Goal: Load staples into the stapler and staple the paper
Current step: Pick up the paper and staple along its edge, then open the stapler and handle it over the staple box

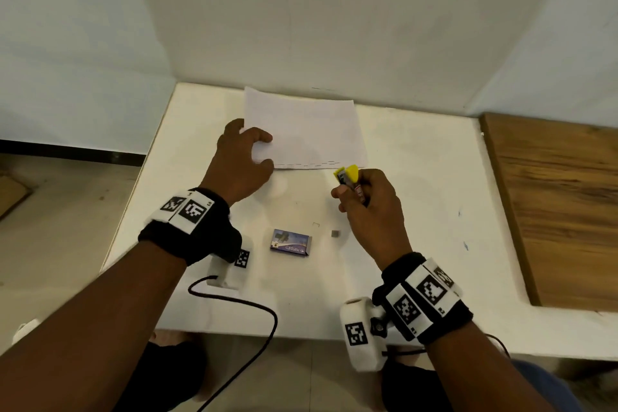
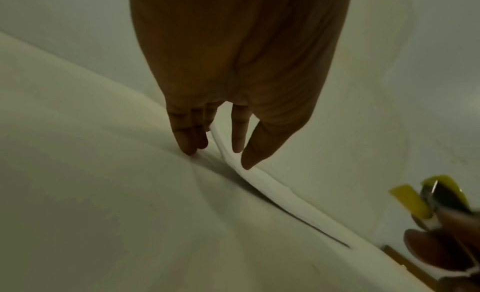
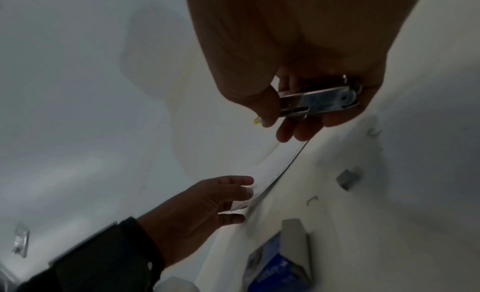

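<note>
- White walls close off the back of a white table (image 1: 418,211); a wood-grain board (image 1: 551,211) lies along its right side.
- Paper (image 1: 301,130), thin and slightly wavy, lies flat at the far middle of the table, with a row of staples already along its near edge.
- Left hand (image 1: 239,164) takes the paper's near left corner, thumb under and fingers on top; the right wrist view shows that corner lifted a little, though the view is dim, so the pinch may be looser than it looks.
- Right hand (image 1: 364,201) is curled round the stapler (image 1: 347,177), a small metal body with yellow plastic tips, held in the air just beside the paper's near right corner and not yet over the sheet.
- Staple box (image 1: 290,242), blue cardboard with one end open, lies near the front of the table; a grey block of staples (image 1: 335,233) and a bent loose staple (image 1: 316,224) lie just beside it.
- Risks, as I judge them:
  - Thin sheets could slip apart or buckle if the left hand lifts the corner too far.
  - Stapler mouth could miss the edge or bite crookedly, since it comes in at an angle.
  - A weak squeeze could leave a half-folded staple, like the loose one on the table.
</note>
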